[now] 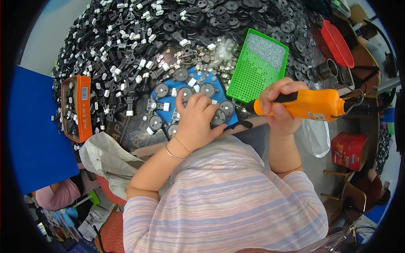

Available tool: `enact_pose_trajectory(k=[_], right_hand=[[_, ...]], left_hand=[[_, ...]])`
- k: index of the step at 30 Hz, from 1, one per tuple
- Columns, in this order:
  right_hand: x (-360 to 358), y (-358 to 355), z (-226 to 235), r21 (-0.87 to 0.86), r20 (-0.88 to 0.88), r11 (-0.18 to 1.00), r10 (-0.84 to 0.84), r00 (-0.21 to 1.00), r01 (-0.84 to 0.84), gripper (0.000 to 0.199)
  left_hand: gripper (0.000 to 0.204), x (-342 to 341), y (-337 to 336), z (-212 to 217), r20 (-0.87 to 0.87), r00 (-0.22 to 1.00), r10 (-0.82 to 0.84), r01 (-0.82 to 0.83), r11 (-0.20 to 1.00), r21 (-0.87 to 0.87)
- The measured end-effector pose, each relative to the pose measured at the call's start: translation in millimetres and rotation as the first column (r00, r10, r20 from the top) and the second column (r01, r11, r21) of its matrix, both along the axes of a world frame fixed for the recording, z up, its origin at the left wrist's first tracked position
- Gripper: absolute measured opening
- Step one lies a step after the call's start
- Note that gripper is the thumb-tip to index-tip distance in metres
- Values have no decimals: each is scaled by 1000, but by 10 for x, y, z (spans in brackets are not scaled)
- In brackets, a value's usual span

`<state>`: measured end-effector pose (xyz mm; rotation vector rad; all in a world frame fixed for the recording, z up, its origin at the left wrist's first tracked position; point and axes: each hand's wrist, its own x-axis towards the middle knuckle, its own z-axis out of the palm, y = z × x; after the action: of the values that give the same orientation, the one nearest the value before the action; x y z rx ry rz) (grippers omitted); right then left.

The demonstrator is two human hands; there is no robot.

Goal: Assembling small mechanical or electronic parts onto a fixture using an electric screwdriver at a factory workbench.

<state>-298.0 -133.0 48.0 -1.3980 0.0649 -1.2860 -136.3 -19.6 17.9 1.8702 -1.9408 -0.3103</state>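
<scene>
My right hand [282, 105] is wrapped round an orange and black electric screwdriver [310, 105], its dark tip end pointing left towards the work area. My left hand [196, 116] rests over a blue pad [204, 77], fingers apart and bent at the tips, touching a black wheel [184, 92]. What lies under the palm is hidden. Around that hand, several black wheels with metal centres and white-tipped black brackets are set out on the pad; one wheel [161, 90] sits at its left. A green perforated tray [257, 69] holding small silvery pieces stands just beyond my right hand.
A heap of black brackets with white ends [122, 46] covers the far left, and black discs [228, 12] pile up at the far side. An orange box [84, 109] stands left. At right are a red tray [337, 44], a metal cup [328, 68] and a red carton [349, 151].
</scene>
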Motion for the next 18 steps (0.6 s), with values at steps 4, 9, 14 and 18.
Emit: enact_pose_trajectory(k=[4, 9, 14, 18], right_hand=[[17, 1, -17, -1, -4, 1000, -1, 1000, 1, 29], [26, 5, -7, 3, 6, 1000, 19, 1000, -19, 29], [26, -8, -21, -27, -10, 999, 17, 1000, -17, 29], [37, 7, -7, -8, 1, 1000, 27, 1000, -27, 29]], left_hand=[[46, -77, 72, -76, 80, 985, 151, -140, 982, -126], [46, -79, 105, -86, -23, 987, 161, -162, 978, -133], [44, -52, 127, -160, -32, 988, 150, -153, 982, -111], [42, -56, 142, -161, -66, 986, 154, -158, 985, -69]])
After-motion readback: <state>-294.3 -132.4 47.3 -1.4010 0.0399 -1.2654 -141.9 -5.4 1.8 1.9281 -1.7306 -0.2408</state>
